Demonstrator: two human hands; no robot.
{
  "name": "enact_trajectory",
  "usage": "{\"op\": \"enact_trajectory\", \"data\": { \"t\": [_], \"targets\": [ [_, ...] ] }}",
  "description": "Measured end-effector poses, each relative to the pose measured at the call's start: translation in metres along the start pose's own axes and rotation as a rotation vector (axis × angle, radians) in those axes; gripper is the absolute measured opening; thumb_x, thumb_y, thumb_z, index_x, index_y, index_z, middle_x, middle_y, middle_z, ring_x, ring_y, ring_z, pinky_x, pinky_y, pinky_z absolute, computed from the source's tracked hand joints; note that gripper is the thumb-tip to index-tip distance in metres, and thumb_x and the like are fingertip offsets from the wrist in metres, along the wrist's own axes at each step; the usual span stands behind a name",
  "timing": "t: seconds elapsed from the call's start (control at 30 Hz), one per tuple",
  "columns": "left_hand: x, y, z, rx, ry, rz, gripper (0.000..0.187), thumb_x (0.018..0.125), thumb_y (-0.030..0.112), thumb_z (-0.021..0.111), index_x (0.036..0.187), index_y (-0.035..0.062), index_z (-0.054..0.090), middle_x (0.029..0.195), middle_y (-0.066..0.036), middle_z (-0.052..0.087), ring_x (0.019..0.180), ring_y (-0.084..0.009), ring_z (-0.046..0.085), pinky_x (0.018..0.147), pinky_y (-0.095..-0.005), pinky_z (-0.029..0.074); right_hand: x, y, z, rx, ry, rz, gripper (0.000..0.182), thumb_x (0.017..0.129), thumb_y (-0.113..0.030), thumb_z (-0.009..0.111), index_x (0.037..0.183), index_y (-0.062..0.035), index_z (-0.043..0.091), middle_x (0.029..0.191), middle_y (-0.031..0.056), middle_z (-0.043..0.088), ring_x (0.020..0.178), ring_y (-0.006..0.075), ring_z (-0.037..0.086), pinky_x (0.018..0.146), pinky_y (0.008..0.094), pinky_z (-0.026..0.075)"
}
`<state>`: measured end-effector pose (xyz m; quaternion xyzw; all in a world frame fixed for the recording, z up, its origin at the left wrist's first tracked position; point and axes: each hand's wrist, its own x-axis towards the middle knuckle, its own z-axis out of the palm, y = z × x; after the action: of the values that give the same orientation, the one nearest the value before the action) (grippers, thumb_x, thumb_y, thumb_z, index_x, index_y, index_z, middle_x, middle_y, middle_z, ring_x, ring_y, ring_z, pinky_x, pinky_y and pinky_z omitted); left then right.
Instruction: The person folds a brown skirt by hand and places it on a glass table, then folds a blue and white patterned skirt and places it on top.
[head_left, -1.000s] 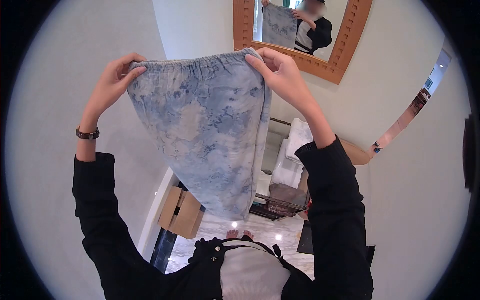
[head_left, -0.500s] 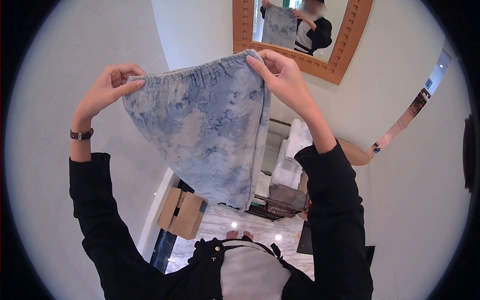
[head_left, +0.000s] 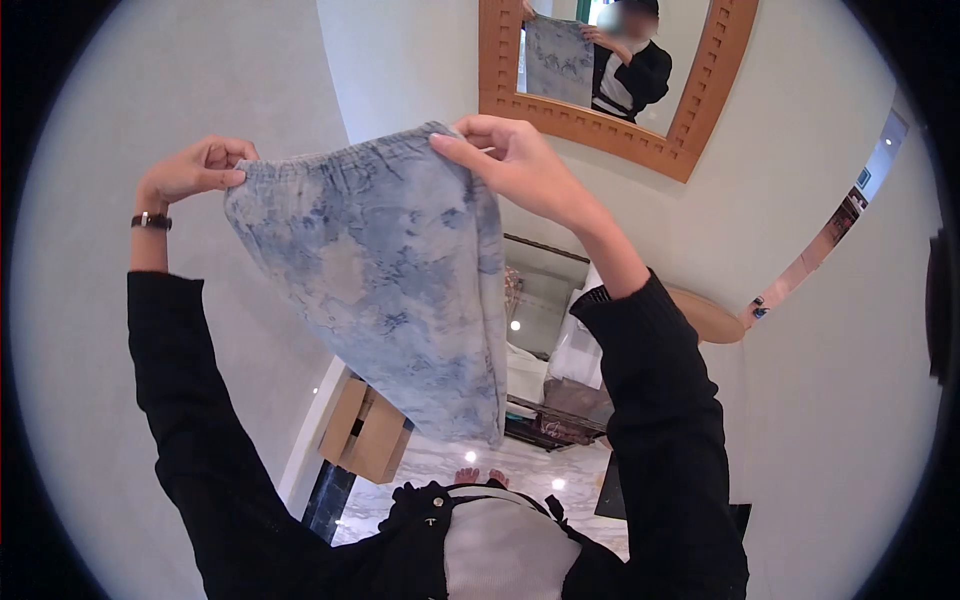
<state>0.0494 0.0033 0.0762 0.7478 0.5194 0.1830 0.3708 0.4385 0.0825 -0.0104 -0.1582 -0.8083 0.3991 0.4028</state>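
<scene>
A blue-and-white patterned garment [head_left: 370, 270] with a gathered elastic waistband hangs spread out in front of me, its lower end narrowing toward the floor in this view. My left hand [head_left: 205, 168] pinches the left end of the waistband between thumb and fingers. At the other, higher end, my right hand [head_left: 505, 160] grips the waistband with the thumb on the near side. A layered fold or side edge runs down the garment's right side. The waistband slants up from left to right between my hands.
A wood-framed mirror [head_left: 590, 125] on the wall reflects a person holding the cloth. Below it stands a rack [head_left: 548, 245] with folded white items [head_left: 578, 350]. A cardboard box [head_left: 375, 440] sits on the marble floor [head_left: 440, 475] at the left, beside the wall.
Both hands have shifted left with the garment, my right hand farther, so they are slightly closer together. The mirror sits a little farther right and lower in view.
</scene>
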Motion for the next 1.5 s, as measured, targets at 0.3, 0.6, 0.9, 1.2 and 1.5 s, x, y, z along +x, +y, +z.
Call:
{"op": "enact_trajectory", "data": {
  "t": [0.3, 0.6, 0.9, 1.2, 1.5],
  "targets": [
    [0.014, -0.001, -0.126, 0.126, 0.193, -0.047, 0.022, 0.09, 0.021, 0.062, 0.109, 0.0103, 0.061, 0.096, 0.005, 0.061, 0.092, -0.0054, 0.055, 0.078, -0.0243, 0.045, 0.081, -0.031, 0.037, 0.226, -0.071, -0.05, 0.035, 0.093, -0.034, 0.058, 0.095, 0.0006, 0.063, 0.082, 0.0039, 0.064, 0.072, 0.0098, 0.06, 0.06, 0.0269, 0.053],
    [0.155, 0.118, -0.141, 0.975, 0.977, 0.138, 0.026, 0.082, 0.012, 0.062, 0.104, -0.0006, 0.064, 0.1, -0.02, 0.066, 0.09, -0.0269, 0.064, 0.076, -0.0349, 0.053, 0.094, -0.044, -0.004, 0.364, 0.236, -0.208, 0.032, 0.094, -0.027, 0.057, 0.102, 0.0036, 0.059, 0.089, 0.0061, 0.065, 0.076, 0.0116, 0.064, 0.064, 0.0277, 0.056],
    [0.338, 0.173, 0.012, 0.372, 0.503, 0.675, 0.041, 0.078, 0.003, 0.054, 0.118, 0.0078, 0.06, 0.11, -0.018, 0.064, 0.093, -0.0273, 0.064, 0.08, -0.0374, 0.054, -0.043, -0.04, -0.092, 0.239, 0.64, 0.001, 0.031, 0.093, -0.029, 0.059, 0.102, 0.0001, 0.06, 0.091, 0.0032, 0.064, 0.073, 0.0103, 0.063, 0.057, 0.0216, 0.052],
    [0.429, 0.206, 0.243, 0.314, 0.312, 1.101, 0.023, 0.076, 0.004, 0.058, 0.098, 0.0019, 0.061, 0.093, -0.021, 0.064, 0.092, -0.0376, 0.06, 0.081, -0.0419, 0.048, -0.207, -0.016, -0.124, 0.102, 0.883, 0.396, 0.03, 0.091, -0.027, 0.058, 0.107, -0.0014, 0.059, 0.097, 0.001, 0.061, 0.073, 0.0054, 0.058, 0.058, 0.0207, 0.046],
    [0.435, 0.215, 0.377, 0.343, 0.128, 1.153, 0.02, 0.078, 0.007, 0.053, 0.094, -0.0018, 0.061, 0.095, -0.022, 0.063, 0.092, -0.0384, 0.06, 0.081, -0.045, 0.048, -0.284, 0.039, -0.107, -0.1, 0.746, 0.765, 0.064, 0.089, -0.026, 0.064, 0.136, 0.0034, 0.032, 0.118, 0.0108, 0.059, 0.098, 0.0132, 0.058, 0.077, 0.0269, 0.049]
  ]
}}
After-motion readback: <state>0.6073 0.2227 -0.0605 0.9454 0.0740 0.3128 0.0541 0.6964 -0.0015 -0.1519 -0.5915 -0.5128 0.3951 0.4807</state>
